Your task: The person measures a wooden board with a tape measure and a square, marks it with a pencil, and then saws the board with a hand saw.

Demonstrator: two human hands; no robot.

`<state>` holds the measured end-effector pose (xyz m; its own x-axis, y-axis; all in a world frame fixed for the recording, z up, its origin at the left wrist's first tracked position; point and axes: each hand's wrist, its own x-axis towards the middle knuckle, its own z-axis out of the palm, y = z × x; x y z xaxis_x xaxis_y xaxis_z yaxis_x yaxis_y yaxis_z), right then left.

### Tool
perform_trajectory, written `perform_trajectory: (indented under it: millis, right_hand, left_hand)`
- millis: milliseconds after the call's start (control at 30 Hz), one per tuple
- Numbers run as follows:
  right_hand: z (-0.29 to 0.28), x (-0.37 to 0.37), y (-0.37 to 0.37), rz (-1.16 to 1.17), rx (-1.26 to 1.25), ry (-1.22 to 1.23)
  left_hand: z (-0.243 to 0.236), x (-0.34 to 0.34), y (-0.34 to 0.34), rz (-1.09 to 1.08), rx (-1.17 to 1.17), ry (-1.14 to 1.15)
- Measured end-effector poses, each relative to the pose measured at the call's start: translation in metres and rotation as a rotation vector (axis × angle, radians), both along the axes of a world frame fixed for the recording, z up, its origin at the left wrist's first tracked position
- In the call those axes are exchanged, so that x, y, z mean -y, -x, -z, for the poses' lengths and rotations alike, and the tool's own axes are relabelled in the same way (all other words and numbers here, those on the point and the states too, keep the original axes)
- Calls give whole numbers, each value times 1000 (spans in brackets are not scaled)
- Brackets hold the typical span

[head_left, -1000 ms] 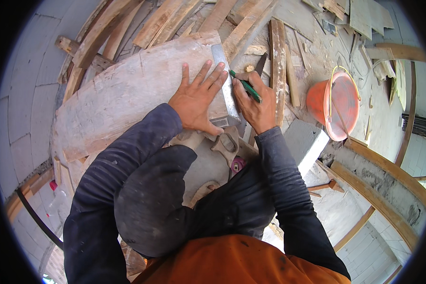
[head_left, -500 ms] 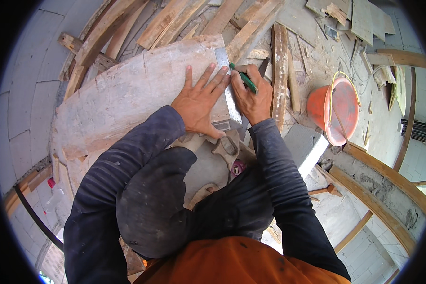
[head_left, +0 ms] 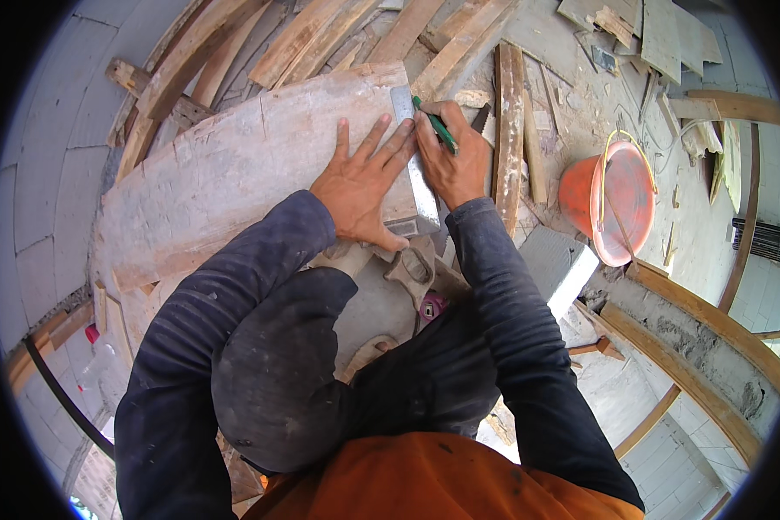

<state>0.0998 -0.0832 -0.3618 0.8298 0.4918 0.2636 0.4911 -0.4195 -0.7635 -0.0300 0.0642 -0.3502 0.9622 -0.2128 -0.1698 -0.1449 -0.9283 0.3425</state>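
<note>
Now the left hand (head_left: 361, 189) lies flat, fingers spread, pinning a metal square (head_left: 415, 178) on the plywood board (head_left: 234, 173); just right, the right hand (head_left: 453, 160) grips a green pencil (head_left: 435, 126).

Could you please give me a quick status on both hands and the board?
Left hand flat on the board, pinning the metal square. Right hand grips green pencil against the square's edge. Nothing in the way; orange bucket off right.

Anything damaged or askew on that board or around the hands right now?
The pale board has a crack running across its upper face and a chipped, ragged left edge. The left hand presses the metal square flat; the right hand holds a green pencil. Scrap planks lie scattered beyond.
</note>
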Motion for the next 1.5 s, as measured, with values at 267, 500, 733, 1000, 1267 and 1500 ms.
perform_trajectory:
  millis: [267,500,733,1000,1267,1500]
  right_hand:
    - [1,-2,-9,-38,-55,17]
    - [-10,19,-9,-141,-2,101]
    - [-36,55,13,-170,-107,186]
    - [-76,111,62,-223,-283,349]
    - [-131,159,90,-26,-656,222]
    - [-288,173,102,-154,-484,-605]
  left_hand:
    - [-1,0,0,-7,-27,1]
    - [-4,1,-1,-23,-24,7]
    - [-6,3,-2,-14,-88,-63]
    - [-6,5,0,-34,-60,-29]
    - [-7,4,-3,5,-83,-64]
    - [-8,9,21,98,75,-7]
